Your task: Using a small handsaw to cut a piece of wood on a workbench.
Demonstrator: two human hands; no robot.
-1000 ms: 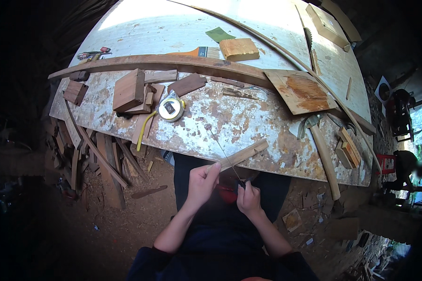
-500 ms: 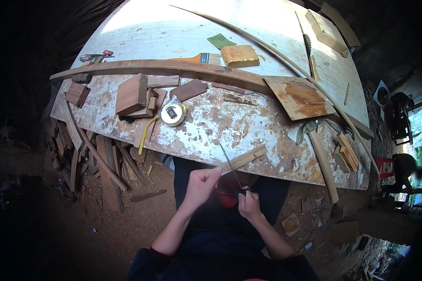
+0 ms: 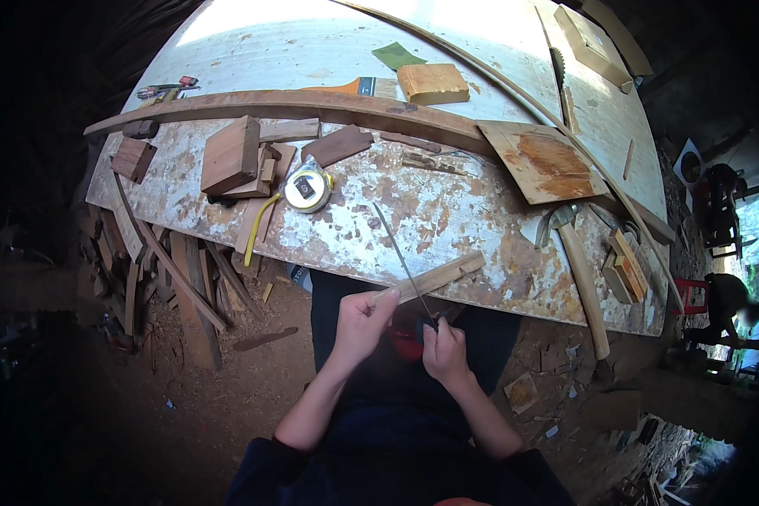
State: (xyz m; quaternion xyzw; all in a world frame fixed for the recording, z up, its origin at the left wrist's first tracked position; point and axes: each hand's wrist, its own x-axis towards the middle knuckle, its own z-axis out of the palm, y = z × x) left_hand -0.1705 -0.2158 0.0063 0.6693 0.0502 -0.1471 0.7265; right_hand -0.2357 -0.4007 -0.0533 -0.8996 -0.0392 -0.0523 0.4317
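My left hand point(image 3: 363, 327) is closed on the near end of a narrow wooden strip point(image 3: 454, 272), pressing it over the table's front edge. The strip runs up to the right and has a notch near its far end. Fingers wrapped round a dark handle, my right hand point(image 3: 446, 350) grips a long thin file point(image 3: 393, 239). The tool's slim metal shaft crosses the strip at a slant, its tip pointing away to the upper left. Where file and wood meet is too small to make out clearly.
On the worn table point(image 3: 354, 240) lie a tape measure point(image 3: 307, 191), wood blocks point(image 3: 232, 157), a long curved beam point(image 3: 312, 104), a paintbrush point(image 3: 354, 87), a stained board point(image 3: 544, 164) and a hammer point(image 3: 584, 291). Offcuts point(image 3: 196, 304) crowd below left. Another person point(image 3: 721, 308) is far right.
The file has slid forward across the strip, its tip now farther up over the table. My right hand has moved slightly up and left. The left hand still holds the strip.
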